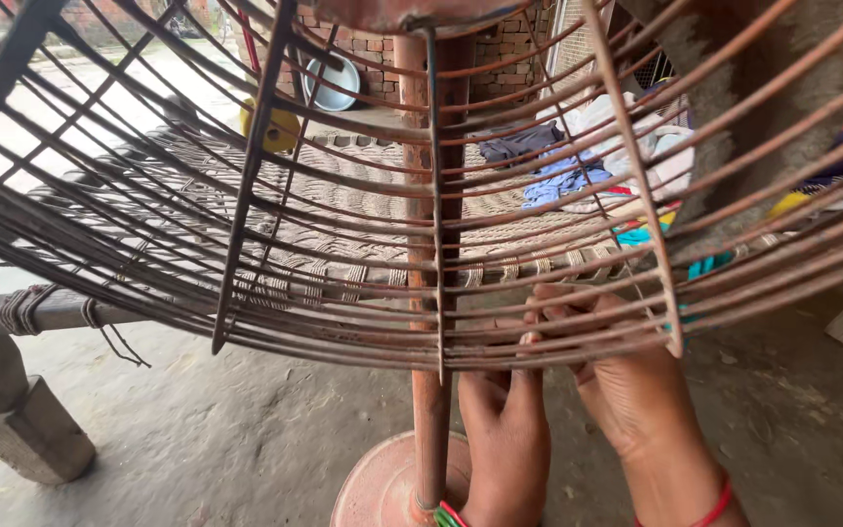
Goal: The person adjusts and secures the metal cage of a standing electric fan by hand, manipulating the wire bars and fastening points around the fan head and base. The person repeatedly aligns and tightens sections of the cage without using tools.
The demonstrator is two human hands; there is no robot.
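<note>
A rusty wire fan guard [343, 244] fills most of the head view, tilted toward me in front of a rusty upright pole [430, 410]. My left hand [507, 429] reaches up from below just right of the pole, with its fingers curled onto the guard's lowest wires. My right hand [631, 385] is beside it to the right, fingers hooked over the wires near a radial rib [658, 283]. Both hands are partly hidden behind the wires. A coloured band shows at my left wrist and a red thread at my right.
The pole stands on a round rusty base [382, 483] on the concrete floor. Behind is a woven rope cot [363, 210] with a wooden leg [12, 410] at left and a pile of clothes [587, 166]. A metal basin [332, 83] leans against a brick wall.
</note>
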